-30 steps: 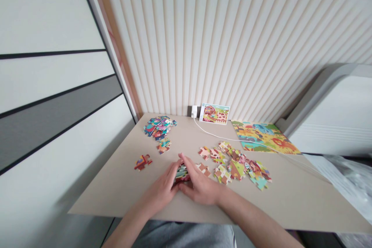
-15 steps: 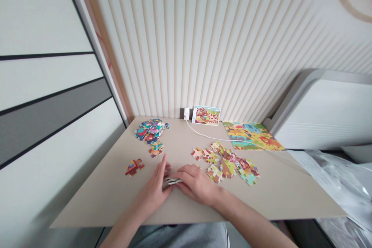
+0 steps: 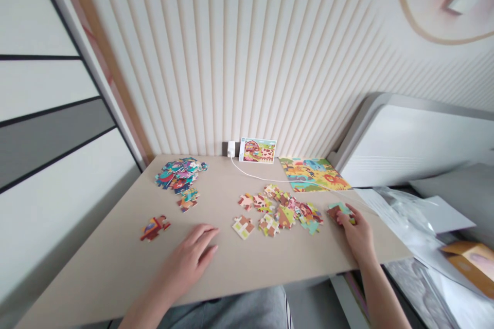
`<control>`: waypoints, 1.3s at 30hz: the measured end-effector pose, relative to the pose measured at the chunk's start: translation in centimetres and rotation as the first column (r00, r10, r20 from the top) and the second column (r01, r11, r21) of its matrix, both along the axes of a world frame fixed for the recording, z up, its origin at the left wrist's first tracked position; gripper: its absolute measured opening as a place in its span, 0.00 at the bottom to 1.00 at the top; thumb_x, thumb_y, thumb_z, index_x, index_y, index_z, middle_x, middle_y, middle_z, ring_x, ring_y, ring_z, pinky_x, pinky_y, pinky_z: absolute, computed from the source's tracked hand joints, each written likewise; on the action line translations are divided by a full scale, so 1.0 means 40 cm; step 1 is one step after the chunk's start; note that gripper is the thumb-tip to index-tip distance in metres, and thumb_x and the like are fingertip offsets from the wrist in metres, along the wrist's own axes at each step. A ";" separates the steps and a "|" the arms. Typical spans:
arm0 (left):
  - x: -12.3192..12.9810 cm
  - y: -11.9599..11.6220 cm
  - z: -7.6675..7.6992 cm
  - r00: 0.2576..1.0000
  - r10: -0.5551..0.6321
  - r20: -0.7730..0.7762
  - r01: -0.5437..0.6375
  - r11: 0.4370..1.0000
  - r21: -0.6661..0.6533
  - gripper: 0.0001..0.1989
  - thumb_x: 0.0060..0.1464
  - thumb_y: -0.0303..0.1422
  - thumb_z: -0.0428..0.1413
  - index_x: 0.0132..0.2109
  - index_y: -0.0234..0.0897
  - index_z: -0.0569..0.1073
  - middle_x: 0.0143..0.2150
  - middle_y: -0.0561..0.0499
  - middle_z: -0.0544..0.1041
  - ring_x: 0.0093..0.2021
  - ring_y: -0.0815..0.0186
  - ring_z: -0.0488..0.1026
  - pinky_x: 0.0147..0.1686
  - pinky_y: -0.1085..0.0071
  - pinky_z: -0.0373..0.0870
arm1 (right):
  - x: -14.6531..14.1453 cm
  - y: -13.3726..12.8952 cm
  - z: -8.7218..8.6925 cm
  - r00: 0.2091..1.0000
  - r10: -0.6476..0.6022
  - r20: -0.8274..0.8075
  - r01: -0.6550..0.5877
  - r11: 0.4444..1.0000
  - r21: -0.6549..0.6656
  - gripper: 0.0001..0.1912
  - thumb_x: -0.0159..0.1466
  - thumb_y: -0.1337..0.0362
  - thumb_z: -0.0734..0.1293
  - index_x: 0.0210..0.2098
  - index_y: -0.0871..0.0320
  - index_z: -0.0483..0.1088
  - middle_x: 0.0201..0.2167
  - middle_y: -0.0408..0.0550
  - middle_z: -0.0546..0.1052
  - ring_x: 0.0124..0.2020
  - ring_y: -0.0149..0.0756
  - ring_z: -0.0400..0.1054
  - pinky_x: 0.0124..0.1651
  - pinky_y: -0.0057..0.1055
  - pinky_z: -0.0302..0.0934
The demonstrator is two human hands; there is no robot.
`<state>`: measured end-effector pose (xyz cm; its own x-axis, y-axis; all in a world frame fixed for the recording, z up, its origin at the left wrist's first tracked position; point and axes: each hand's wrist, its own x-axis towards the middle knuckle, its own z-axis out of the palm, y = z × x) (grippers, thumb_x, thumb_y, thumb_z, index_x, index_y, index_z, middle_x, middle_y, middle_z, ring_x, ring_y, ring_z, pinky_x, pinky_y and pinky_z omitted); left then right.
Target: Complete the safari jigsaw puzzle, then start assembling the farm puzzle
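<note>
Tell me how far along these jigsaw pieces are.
Done: a joined cluster lies apart at left, and a spread of pieces lies mid-table. In hand: the right hand holds pieces at the table edge. Remaining: the loose multicoloured pile at back.

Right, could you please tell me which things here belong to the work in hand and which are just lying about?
In use: right hand holding jigsaw pieces; left hand; loose jigsaw pieces; multicoloured jigsaw pile; farm picture card; animal-scene puzzle.

Lying about: white plug; cable; plastic sheeting.
</note>
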<state>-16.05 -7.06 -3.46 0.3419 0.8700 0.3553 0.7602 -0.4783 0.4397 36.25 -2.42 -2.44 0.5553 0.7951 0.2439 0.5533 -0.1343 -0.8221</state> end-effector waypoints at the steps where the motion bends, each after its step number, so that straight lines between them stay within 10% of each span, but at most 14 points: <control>1: -0.001 0.001 0.000 1.000 -0.006 -0.007 0.006 1.000 -0.006 0.17 0.68 0.35 0.52 0.61 0.47 0.72 0.57 0.46 0.75 0.57 0.57 0.76 0.56 0.62 0.76 | 0.018 0.003 -0.005 0.998 -0.010 0.061 0.013 0.999 -0.041 0.40 0.60 0.42 0.67 0.63 0.64 0.70 0.32 0.52 0.79 0.34 0.46 0.75 0.42 0.42 0.67; 9: 0.000 0.001 0.004 1.000 -0.008 -0.023 0.008 1.000 -0.015 0.15 0.69 0.36 0.51 0.59 0.46 0.72 0.56 0.47 0.75 0.56 0.58 0.76 0.56 0.63 0.75 | -0.046 0.007 -0.006 0.862 -0.164 0.480 0.081 0.979 0.188 0.30 0.67 0.48 0.62 0.58 0.63 0.73 0.56 0.65 0.74 0.58 0.57 0.66 0.62 0.56 0.56; 13: 0.003 -0.001 0.012 0.999 -0.021 -0.024 0.020 0.999 -0.026 0.14 0.69 0.34 0.51 0.58 0.45 0.73 0.55 0.46 0.75 0.56 0.58 0.76 0.56 0.62 0.75 | -0.199 -0.048 0.005 0.808 0.147 0.570 -0.300 0.936 0.185 0.15 0.71 0.57 0.62 0.48 0.55 0.77 0.52 0.57 0.77 0.56 0.51 0.68 0.62 0.54 0.59; 17: 0.004 -0.001 0.014 0.999 -0.024 -0.024 0.023 0.999 -0.045 0.14 0.69 0.34 0.50 0.58 0.45 0.72 0.56 0.45 0.74 0.56 0.58 0.75 0.57 0.60 0.74 | -0.407 -0.098 0.033 0.616 0.523 0.589 -0.627 0.778 -0.034 0.13 0.71 0.63 0.63 0.51 0.50 0.76 0.54 0.53 0.76 0.59 0.51 0.66 0.61 0.53 0.61; 24: 0.010 -0.003 0.022 1.000 -0.023 0.002 0.023 0.999 -0.038 0.14 0.68 0.31 0.51 0.57 0.45 0.74 0.55 0.45 0.75 0.54 0.58 0.76 0.55 0.61 0.76 | -0.637 -0.087 0.067 0.534 0.688 0.491 -0.728 0.669 -0.145 0.23 0.67 0.59 0.71 0.61 0.49 0.70 0.53 0.54 0.76 0.60 0.54 0.65 0.64 0.58 0.58; 33: 0.013 -0.005 0.029 1.000 -0.013 0.027 0.014 0.999 -0.048 0.14 0.67 0.31 0.52 0.56 0.46 0.74 0.54 0.47 0.75 0.54 0.57 0.76 0.55 0.61 0.76 | -0.624 -0.115 0.068 0.447 0.758 0.475 -0.827 0.553 -0.105 0.24 0.65 0.67 0.69 0.60 0.48 0.71 0.53 0.51 0.77 0.57 0.48 0.68 0.68 0.56 0.53; 39: 0.005 -0.003 0.014 1.000 -0.030 0.002 0.030 0.998 -0.054 0.14 0.68 0.33 0.51 0.57 0.45 0.73 0.55 0.46 0.75 0.56 0.57 0.75 0.57 0.60 0.75 | -0.403 -0.121 0.030 0.683 0.430 0.590 -0.571 0.818 0.065 0.21 0.68 0.60 0.68 0.60 0.50 0.71 0.54 0.54 0.77 0.57 0.52 0.68 0.63 0.54 0.58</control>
